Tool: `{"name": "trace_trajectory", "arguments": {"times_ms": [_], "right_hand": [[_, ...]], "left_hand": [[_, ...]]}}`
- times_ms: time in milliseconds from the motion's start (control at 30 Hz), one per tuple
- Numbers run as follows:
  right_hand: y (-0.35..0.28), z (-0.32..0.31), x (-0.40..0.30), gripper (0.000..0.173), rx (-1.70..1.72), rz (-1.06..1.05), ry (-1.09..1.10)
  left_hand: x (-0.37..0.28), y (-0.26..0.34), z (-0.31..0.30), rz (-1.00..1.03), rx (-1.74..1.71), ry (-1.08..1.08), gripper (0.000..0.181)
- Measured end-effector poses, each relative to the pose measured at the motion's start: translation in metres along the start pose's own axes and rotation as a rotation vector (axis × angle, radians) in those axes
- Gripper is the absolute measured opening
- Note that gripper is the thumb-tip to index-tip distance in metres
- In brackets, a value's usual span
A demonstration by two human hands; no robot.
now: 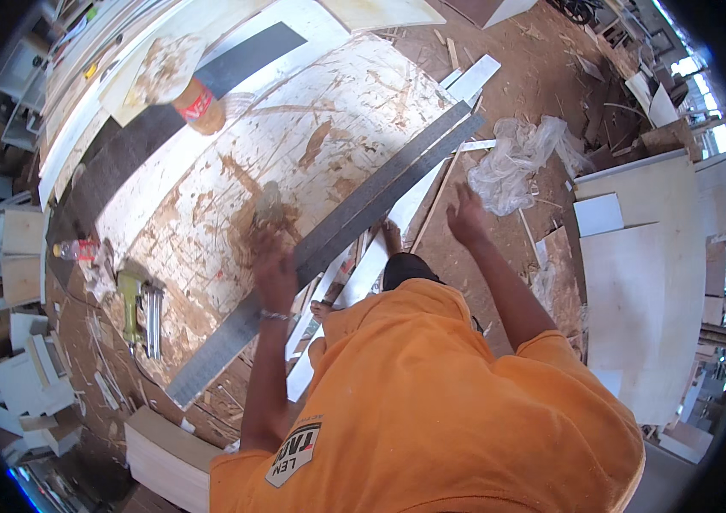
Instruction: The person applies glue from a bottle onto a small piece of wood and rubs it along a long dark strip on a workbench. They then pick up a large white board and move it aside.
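Observation:
My left hand [275, 268] is over the near edge of a worn, glue-stained work board [350, 96], above dark grey strips. Its blurred fingertips are close to a small greenish translucent object [268, 204], and I cannot tell whether they touch or grip it. Two narrow dark grey strips [395, 168] run side by side along the board's edge, and a dark length continues to the lower left past my wrist. Off the board's right side, my right hand [467, 217] is raised over the floor with fingers apart, holding nothing.
A green nail gun [132, 304] lies at the board's left end, near a small red-labelled plastic bottle [77, 250]. A larger red-labelled bottle [199, 109] is farther back. Crumpled clear plastic [510, 167] and offcuts litter the floor; pale panels [625, 320] are at right.

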State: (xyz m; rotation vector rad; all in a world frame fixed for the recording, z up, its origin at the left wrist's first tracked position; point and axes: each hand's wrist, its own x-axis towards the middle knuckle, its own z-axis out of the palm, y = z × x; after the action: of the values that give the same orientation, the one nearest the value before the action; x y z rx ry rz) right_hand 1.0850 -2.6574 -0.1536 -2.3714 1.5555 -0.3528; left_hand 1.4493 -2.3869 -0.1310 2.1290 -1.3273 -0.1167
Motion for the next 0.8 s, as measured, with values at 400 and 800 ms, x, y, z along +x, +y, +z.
{"name": "trace_trajectory", "arguments": {"times_ms": [400,800], "right_hand": [[0.035,0.022,0.115,0.061,-0.005,-0.268,-0.040],[0.058,-0.014,0.149,0.057,0.090,-0.350,-0.226]], "left_hand": [[0.151,0.184,0.219,0.302,-0.056,-0.248,0.040],[0.167,0.198,0.229,0.194,-0.011,-0.325,0.039]]}}
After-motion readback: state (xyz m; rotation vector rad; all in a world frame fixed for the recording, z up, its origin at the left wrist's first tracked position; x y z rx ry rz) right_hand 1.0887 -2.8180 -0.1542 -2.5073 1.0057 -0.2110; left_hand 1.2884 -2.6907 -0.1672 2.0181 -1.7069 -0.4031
